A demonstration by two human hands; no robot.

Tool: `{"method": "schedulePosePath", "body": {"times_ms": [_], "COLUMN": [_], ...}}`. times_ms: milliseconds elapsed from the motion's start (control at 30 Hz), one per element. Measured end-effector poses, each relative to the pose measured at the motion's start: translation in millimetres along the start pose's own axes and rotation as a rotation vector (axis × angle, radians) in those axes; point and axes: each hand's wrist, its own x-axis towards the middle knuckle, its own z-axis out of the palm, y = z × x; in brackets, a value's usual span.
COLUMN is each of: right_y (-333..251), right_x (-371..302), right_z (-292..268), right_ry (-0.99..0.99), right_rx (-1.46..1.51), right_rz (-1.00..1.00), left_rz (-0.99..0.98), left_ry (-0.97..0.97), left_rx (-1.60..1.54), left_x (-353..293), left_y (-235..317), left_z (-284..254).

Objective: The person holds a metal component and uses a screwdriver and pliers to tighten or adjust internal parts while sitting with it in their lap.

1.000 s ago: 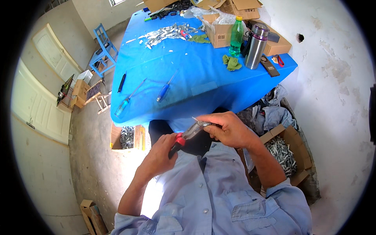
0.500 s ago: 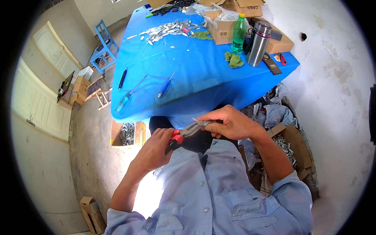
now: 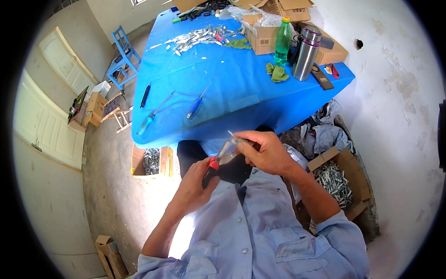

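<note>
By the table (image 3: 186,81), I log left hand (image 3: 194,182) fingers curled round pliers (image 3: 214,163), right hand (image 3: 265,151) fingers pinching a metal piece (image 3: 238,140); steady alignment seems best.

Beyond the grip (image 3: 260,151) there's a big table (image 3: 213,69) draped in blue. Right of the grip, a white wall (image 3: 399,121) with stained patches and a hole (image 3: 357,44). Off to the left, two cream doors (image 3: 46,121), a blue chair (image 3: 125,64) and bare grey floor (image 3: 109,195), with a blown-out patch of light (image 3: 184,238) nearby. Bit of window (image 3: 137,2), far past the table.
</note>
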Motion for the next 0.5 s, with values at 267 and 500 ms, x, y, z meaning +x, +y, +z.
{"method": "schedulePosePath", "body": {"times_ms": [267,500], "right_y": [0.9,-1.5], "right_x": [-6.2,-8.5], "right_z": [13.2,20.7], "right_ry": [0.209,0.273], "right_rx": [-0.107,-0.267], "right_rz": [-0.068,-0.169], "left_rz": [-0.063,-0.041], "left_ry": [0.089,0.154], "left_rx": [0.169,0.143], "left_x": [-0.3,-1.2], "left_y": [5.1,-2.8], "left_z": [11.1,21.0]}}
